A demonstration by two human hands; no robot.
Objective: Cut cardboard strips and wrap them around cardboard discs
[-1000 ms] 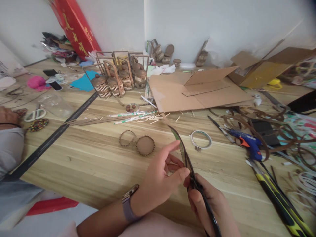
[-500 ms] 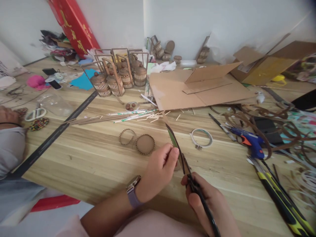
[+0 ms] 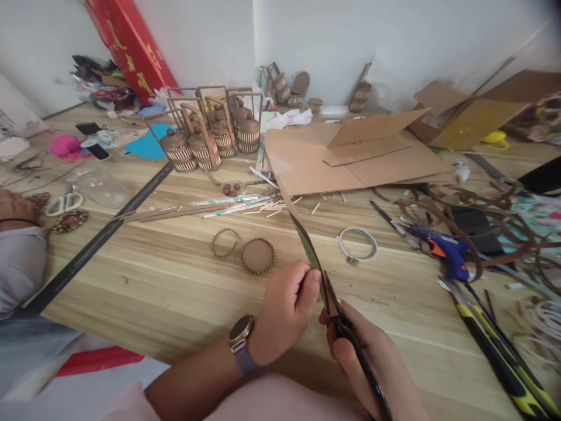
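Note:
My left hand, wearing a watch, pinches a thin brown strip with a green patch on one side. The strip runs from near the cardboard edge down past my fingers to the blades of dark scissors. My right hand is wrapped around the black scissor handles, with the blades pointing up and away, close to my left fingertips. Whether the blades have bitten into the strip is hard to tell. Beyond my left hand lie a round brown disc with a beaded-looking rim and a thin open ring.
Small lidded baskets with tall handles stand at the back, beside a flat cardboard sheet. To the right lie a white ring with a clamp, a blue glue gun and yellow-black cutters. Another person's arm rests at left.
My left hand has shifted slightly right and down along the strip toward the scissors, its wrist turning a little. My right hand and the scissors have barely moved.

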